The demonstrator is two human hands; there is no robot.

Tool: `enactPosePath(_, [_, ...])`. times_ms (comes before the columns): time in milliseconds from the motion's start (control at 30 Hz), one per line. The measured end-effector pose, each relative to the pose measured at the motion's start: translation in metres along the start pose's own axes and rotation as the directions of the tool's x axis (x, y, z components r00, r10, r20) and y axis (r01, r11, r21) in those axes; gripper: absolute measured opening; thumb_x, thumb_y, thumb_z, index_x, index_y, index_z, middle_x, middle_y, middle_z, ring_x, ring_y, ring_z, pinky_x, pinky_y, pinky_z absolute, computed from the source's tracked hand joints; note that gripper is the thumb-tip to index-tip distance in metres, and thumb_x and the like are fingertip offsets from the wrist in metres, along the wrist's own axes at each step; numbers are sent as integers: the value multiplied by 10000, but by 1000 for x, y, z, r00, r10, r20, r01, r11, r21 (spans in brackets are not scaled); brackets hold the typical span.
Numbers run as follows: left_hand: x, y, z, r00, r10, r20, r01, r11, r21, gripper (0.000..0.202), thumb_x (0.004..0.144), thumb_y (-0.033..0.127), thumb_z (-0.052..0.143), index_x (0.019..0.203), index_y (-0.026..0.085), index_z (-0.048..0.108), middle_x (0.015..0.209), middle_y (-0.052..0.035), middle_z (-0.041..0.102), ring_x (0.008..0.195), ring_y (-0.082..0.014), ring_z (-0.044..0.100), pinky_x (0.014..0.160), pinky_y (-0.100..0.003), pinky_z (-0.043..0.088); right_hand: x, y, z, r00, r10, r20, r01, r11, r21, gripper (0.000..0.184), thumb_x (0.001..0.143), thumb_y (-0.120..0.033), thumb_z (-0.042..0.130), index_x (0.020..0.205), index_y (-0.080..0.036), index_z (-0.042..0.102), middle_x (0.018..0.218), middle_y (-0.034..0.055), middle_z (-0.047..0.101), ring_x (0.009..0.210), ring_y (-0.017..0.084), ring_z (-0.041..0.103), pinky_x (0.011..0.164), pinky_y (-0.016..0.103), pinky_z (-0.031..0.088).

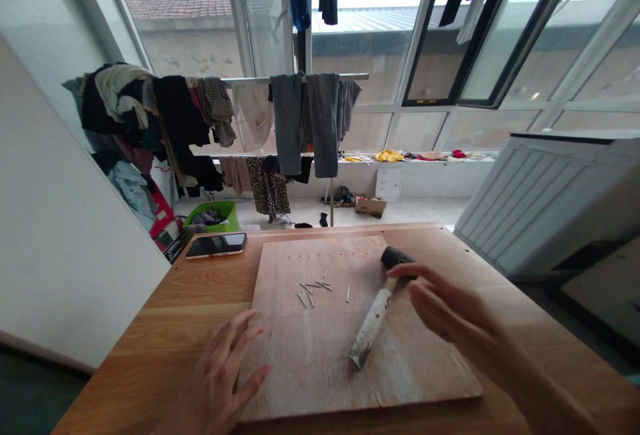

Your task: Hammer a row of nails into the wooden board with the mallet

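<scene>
My left hand (220,371) rests at the left edge of a plywood board (295,361), fingers spread and holding nothing. My right hand (445,301) is beside the head of a hammer (373,328), its index finger stretched out over the neck. Whether that finger touches the hammer I cannot tell. The hammer lies slantwise on the board, its black head at the far end and its worn white handle toward me. Several loose nails (311,293) are scattered on the board's middle. A row of small dark holes or marks runs along its far side.
The board lies on a wooden table (150,328). A phone (217,245) sits at the table's far left corner. Beyond the table stand a drying rack with clothes (320,121), a green tub (227,215) and a cardboard box (371,206). A white cabinet (530,201) is at the right.
</scene>
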State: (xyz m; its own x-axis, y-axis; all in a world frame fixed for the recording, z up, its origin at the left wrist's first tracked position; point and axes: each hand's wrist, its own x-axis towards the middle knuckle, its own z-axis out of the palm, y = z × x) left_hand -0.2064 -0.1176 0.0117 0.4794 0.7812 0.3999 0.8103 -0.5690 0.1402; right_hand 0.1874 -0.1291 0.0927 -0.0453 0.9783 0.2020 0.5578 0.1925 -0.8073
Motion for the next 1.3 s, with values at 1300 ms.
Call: enactPosePath(1300, [239, 109, 76, 942, 73, 327, -19, 986, -167, 259, 802, 336, 626, 970, 145, 676, 1047, -128, 661, 921, -255, 656, 834, -349, 527, 84, 87, 35, 886, 380, -264, -318, 915, 248, 430, 834, -442, 477, 1195, -219, 402, 810, -21, 648, 372, 115, 524, 348, 258, 438])
